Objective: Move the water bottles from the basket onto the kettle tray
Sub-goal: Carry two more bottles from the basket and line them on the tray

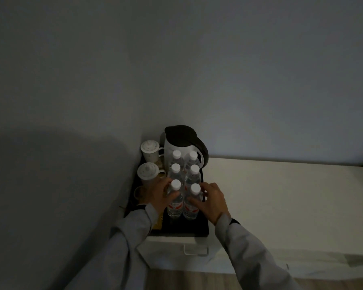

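two lidded cups (148,152) at far left of the dark kettle tray (199,229). left hand (158,195) curled around the near-left bottle (175,200), fingers touching it. six water bottles standing upright in two rows before the kettle (183,141). right hand (211,200) half-open, fingertips on the near-right bottle (192,203).

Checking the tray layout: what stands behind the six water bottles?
The kettle stands directly behind the water bottles on the black tray. The bottles cover its lower body and base.
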